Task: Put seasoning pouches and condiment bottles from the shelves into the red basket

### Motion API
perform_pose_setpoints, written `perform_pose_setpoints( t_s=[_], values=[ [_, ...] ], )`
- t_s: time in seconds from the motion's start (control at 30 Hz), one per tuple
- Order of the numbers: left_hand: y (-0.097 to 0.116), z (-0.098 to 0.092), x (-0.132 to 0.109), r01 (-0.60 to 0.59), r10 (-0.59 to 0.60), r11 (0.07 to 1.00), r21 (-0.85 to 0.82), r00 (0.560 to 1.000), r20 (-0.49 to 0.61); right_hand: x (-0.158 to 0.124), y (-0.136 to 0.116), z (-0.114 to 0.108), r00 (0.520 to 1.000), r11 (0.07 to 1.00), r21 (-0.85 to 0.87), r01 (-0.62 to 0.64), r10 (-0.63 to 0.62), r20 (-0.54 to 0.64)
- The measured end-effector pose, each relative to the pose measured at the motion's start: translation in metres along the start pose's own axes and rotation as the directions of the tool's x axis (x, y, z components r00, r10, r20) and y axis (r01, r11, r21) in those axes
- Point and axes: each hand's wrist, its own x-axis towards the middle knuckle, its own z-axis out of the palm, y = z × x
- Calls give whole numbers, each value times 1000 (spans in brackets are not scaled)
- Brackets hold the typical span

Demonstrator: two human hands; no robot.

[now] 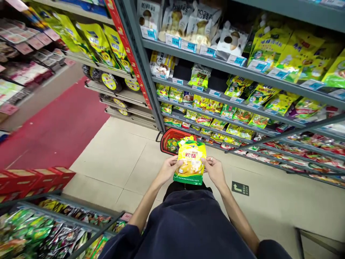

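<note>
A yellow and green seasoning packet (190, 165) is held flat in front of my body, its printing upside down from where I look. On its left edge my left hand (169, 168) is closed, thumb on the front face. My right hand (215, 169), with a ring on one finger, pinches the opposite edge. Just beyond the packet a red shopping basket (164, 144) sits on the floor against the shelves, with several green and yellow packets (172, 145) inside. The held packet hides part of the basket.
Grey shelves (188, 55) full of bagged seasonings rise ahead and to the right. A low rack of packets (64, 216) stands at the lower left, beside red boxes (40, 180). A dark frame corner (299, 233) juts in at the lower right. An exit sign (240, 188) marks the tiled floor.
</note>
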Motion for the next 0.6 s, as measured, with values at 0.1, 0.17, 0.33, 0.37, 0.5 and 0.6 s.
perform_pose_setpoints(
  t_s=[0.1,0.17,0.33,0.37,0.5,0.6],
  values=[
    [-2,-1,6,3,0,1000,22,991,-135,32,12,9,997,998,19,56,-57,54],
    [-10,-6,12,14,-8,1000,24,976,-217,50,21,19,990,997,57,52,-59,131],
    [-13,-44,28,58,-63,998,-26,957,-284,72,52,44,988,990,140,7,-28,152],
    [-8,-56,33,60,-68,997,-38,957,-283,74,66,49,995,990,139,-10,-4,100],
    [23,-121,51,74,-85,996,-51,960,-267,68,143,81,992,962,-257,-90,62,-114],
    [47,-182,65,94,-93,996,-6,970,-224,39,192,119,975,900,-403,-163,84,-208]
  ],
)
